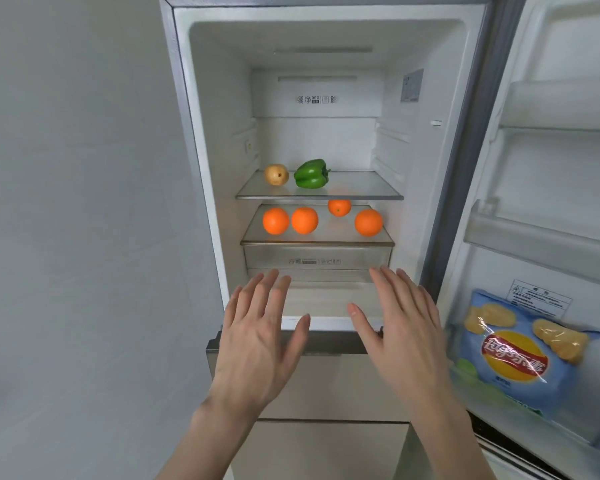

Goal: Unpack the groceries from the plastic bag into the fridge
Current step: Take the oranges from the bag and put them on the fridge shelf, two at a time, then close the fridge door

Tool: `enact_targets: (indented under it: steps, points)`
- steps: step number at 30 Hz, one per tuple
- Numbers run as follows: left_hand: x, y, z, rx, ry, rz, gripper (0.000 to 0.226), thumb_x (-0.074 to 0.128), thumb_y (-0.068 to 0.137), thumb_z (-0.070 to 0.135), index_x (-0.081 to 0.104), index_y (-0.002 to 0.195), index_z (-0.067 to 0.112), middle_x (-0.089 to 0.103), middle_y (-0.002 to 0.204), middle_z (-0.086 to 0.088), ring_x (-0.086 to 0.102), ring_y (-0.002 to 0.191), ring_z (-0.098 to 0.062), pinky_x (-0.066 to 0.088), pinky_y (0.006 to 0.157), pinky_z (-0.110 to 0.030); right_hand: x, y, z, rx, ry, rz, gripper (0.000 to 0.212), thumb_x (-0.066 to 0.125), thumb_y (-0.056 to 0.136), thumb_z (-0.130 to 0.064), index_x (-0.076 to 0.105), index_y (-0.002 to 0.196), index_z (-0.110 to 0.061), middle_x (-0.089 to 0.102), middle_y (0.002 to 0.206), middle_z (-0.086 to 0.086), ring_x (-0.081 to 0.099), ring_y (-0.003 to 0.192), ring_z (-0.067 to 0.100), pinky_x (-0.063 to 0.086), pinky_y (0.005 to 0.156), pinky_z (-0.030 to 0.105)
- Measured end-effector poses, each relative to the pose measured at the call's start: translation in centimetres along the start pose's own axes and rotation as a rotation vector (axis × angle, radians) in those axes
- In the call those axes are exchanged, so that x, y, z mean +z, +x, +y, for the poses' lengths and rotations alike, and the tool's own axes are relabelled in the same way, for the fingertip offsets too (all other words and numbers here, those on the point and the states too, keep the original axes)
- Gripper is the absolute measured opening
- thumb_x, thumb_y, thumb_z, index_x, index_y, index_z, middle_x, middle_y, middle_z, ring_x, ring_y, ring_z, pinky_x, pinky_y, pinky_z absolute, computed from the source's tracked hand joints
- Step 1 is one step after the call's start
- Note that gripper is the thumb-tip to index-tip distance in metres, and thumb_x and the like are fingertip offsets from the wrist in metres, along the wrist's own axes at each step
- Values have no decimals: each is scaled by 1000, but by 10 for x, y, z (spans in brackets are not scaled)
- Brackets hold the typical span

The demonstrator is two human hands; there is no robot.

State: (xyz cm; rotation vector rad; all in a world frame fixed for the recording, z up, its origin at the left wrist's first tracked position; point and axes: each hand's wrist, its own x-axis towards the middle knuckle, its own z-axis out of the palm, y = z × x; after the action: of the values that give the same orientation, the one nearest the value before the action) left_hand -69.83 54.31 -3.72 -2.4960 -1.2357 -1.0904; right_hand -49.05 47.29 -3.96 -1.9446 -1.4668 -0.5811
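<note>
The fridge (201, 140) stands open in front of me. On its upper glass shelf (368, 194) lie a potato (276, 174) and a green bell pepper (311, 173). Several oranges (275, 221) sit on the lower shelf (317, 241), one further back. A blue bag of crisps (520, 355) stands in the bottom bin of the open door. My left hand (257, 341) and my right hand (402, 330) are held flat with fingers spread, side by side before the fridge's lower edge, holding nothing. The plastic bag is out of sight.
A clear drawer (317, 261) sits under the lower shelf. The open door (551, 168) at the right has empty upper bins. A plain wall (77, 237) fills the left. Closed lower compartments (329, 386) lie beneath my hands.
</note>
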Motion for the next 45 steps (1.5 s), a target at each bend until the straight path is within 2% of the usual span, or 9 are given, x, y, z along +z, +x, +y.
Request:
enact_targets:
  steps: [12, 17, 25, 33, 39, 45]
  points:
    - [-37, -41, -17, -18, -47, -2, 56, 45, 102, 52, 54, 143, 15, 56, 145, -3, 47, 140, -28, 39, 115, -47, -31, -41, -36, -6, -8, -49, 66, 38, 99, -63, 52, 147, -20, 55, 150, 1, 50, 141, 25, 40, 116, 48]
    - [-46, -48, -9, -2, -91, -2, 56, 44, 102, 52, 54, 143, 15, 57, 144, -3, 49, 137, -29, 41, 113, -48, -51, -58, -42, -9, -35, -21, 62, 43, 99, -61, 54, 145, -19, 59, 144, 2, 55, 135, 25, 47, 110, 49]
    - [-45, -73, 20, 9, -165, -11, 55, 50, 100, 48, 55, 143, 14, 58, 144, -3, 49, 139, -28, 42, 113, -49, -84, -86, -28, 53, -97, -52, 66, 37, 100, -64, 50, 148, -21, 57, 148, 2, 51, 139, 25, 44, 114, 46]
    - [-48, -93, 67, 40, -131, -36, 55, 50, 101, 48, 53, 144, 14, 56, 145, -4, 47, 141, -27, 41, 114, -49, -113, -112, 0, 92, -44, -66, 70, 34, 99, -67, 47, 150, -21, 53, 152, 1, 46, 143, 23, 41, 117, 45]
    - [-48, -101, 121, 16, -76, -22, 56, 49, 102, 49, 51, 145, 14, 55, 146, -5, 46, 142, -28, 40, 115, -48, -135, -123, 47, 24, 22, -46, 68, 35, 100, -65, 49, 149, -19, 55, 149, 0, 46, 141, 21, 37, 115, 38]
    - [-33, -106, 207, -19, -75, 6, 56, 49, 101, 50, 52, 145, 14, 56, 146, -4, 47, 141, -27, 40, 114, -46, -166, -132, 122, -44, 47, 22, 59, 49, 99, -56, 55, 142, -16, 58, 143, 3, 53, 134, 27, 43, 111, 46]
